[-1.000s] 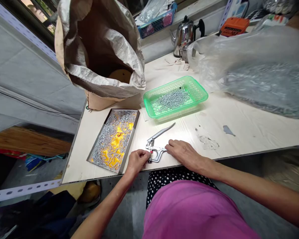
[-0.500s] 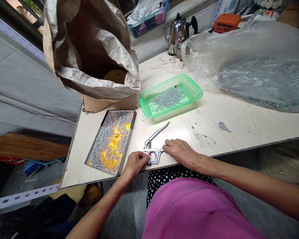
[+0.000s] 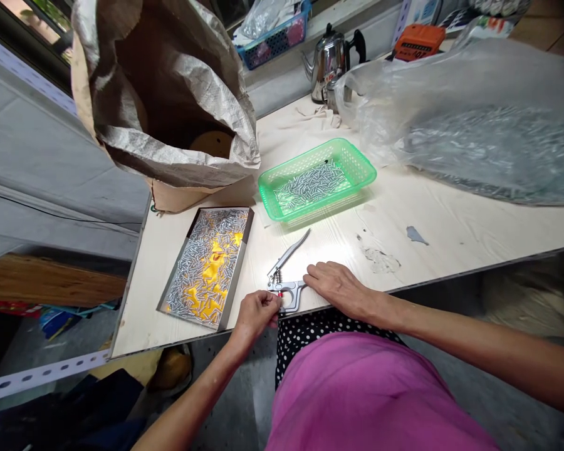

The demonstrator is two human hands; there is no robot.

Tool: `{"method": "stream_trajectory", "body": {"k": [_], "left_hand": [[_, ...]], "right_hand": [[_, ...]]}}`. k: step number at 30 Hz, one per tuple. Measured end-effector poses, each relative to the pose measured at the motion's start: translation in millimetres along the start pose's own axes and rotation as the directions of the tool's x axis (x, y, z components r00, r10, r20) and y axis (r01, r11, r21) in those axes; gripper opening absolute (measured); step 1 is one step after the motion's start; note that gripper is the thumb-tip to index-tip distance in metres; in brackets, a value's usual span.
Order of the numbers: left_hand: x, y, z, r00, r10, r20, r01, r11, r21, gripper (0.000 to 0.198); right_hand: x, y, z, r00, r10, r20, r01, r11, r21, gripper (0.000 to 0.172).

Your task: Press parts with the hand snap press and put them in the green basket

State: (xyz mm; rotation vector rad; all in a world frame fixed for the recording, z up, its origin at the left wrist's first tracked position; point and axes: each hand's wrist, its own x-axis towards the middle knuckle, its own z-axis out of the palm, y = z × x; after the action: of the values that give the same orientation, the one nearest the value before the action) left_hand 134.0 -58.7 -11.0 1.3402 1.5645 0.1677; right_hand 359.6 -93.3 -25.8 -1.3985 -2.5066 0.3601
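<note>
A pair of grey snap-fastener pliers (image 3: 291, 286) lies near the table's front edge, its lever raised and a red part showing at the jaw. My left hand (image 3: 256, 313) is closed in a pinch at the jaw, and its fingertips cover the lower end. Whatever sits between those fingers is too small and hidden to name. On the other side, my right hand (image 3: 336, 283) has curled fingers gripping the end of the pliers' body. Left of the pliers, a shallow tray (image 3: 237, 285) holds many small silvery metal pieces over something yellow.
A green basket (image 3: 364, 175) with similar metal pieces stands behind the pliers. A large open sack (image 3: 169, 156) rises at the back left. On the right lies a bulky clear plastic bag (image 3: 479, 150). A steel kettle (image 3: 328, 66) and an orange box (image 3: 418, 42) are at the back.
My left fingers have moved slightly at the jaw and now cover the pliers' dark lower tip. My right hand keeps its place on the pliers. The whole view has shifted a little.
</note>
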Motion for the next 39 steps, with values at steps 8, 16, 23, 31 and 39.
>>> {"method": "stream_trajectory", "body": {"k": [8,16,23,31,39], "left_hand": [[0.9,-9.6,2.2,0.999,0.045,-0.012,-0.045,0.999,0.004,0.027],[-2.0,-10.3,3.5,0.997,0.071,-0.040,-0.069,0.997,0.038,0.028],[-0.5,-11.1,2.1,0.999,0.039,-0.027,-0.038,0.999,0.037,0.026],[-17.6,11.0,8.7,0.839,0.532,-0.109,-0.389,0.729,0.564,0.022],[28.9,49.1,23.4,0.677,0.673,0.297,-0.618,0.301,0.727,0.067]], "right_hand": [[15.8,21.9,-14.7,0.998,0.037,-0.057,-0.038,0.999,-0.022,0.056],[41.5,45.5,-25.3,0.995,-0.022,0.102,0.034,0.993,-0.110,0.094],[43.7,37.9,-29.5,0.988,0.008,0.157,0.021,0.983,-0.182,0.079],[35.1,30.2,-33.1,0.984,-0.003,0.179,0.025,0.992,-0.122,0.037],[29.4,36.7,-24.6,0.989,0.042,0.143,-0.030,0.996,-0.082,0.065]]}}
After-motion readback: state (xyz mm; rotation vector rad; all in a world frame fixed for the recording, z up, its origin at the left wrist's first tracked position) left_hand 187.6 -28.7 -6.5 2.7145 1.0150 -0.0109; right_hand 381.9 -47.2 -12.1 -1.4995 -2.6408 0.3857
